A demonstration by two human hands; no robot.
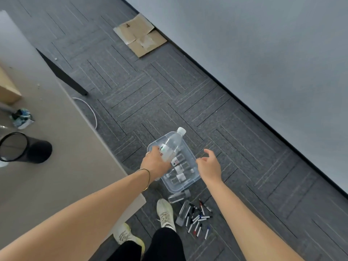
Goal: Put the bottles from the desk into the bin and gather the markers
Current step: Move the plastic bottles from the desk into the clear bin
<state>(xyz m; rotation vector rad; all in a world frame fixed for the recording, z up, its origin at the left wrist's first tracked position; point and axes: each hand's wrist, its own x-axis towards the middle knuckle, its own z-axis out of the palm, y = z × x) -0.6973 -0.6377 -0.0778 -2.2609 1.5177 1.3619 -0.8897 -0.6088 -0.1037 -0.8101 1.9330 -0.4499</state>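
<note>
Stretching across the upper right, a grey wall [263, 44] is meeting the carpet [150, 91], and the desk [56, 166] is filling the left side with a black mesh cup [22, 147] lying on it. On the floor, the clear bin [188, 182] is sitting with small bottles inside. The left hand [156, 162] is gripping a water bottle [172, 146] over the bin. The right hand [210, 166] is hanging beside it, fingers loose, holding nothing. Scattered markers [197, 218] are lying near a shoe [165, 211].

Grey carpet-tile floor [150, 95] w/ flat cardboard [140, 34] by grey wall [263, 44]; beige desk [56, 157] at left.
</note>
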